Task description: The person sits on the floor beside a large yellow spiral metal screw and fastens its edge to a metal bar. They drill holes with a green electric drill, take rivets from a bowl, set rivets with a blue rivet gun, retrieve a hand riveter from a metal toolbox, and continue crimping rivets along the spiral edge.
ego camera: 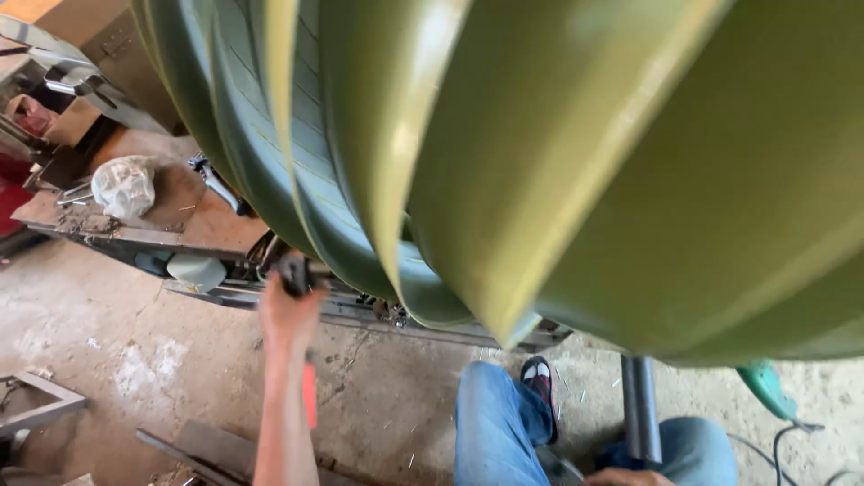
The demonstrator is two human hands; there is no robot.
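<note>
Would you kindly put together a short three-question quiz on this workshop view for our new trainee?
1. True or false: the left hand reaches up to a dark tool at the metal frame.
2. What colour are the big curved panels? A red, B olive green, C white.
3. What lies on the wooden bench at upper left?

Key: 1 true; 2 B; 3 a crumpled white bag.

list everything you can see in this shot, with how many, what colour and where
Curved ribbed panels: several, olive green, filling top and right.
Workbench: one, brown, upper left.
Plastic bag: one, whitish, on the workbench.
Pipe: one, grey, upright, lower right.
Power tool: one, teal, on the floor far right.
Concrete floor: grey, dusty, bottom left.
Shoe: one, black and red, bottom centre.
Jeans: blue, bottom centre.
Left hand: gripping a dark tool under the panels.
Right hand: bottom edge, at the pipe's base.
</note>
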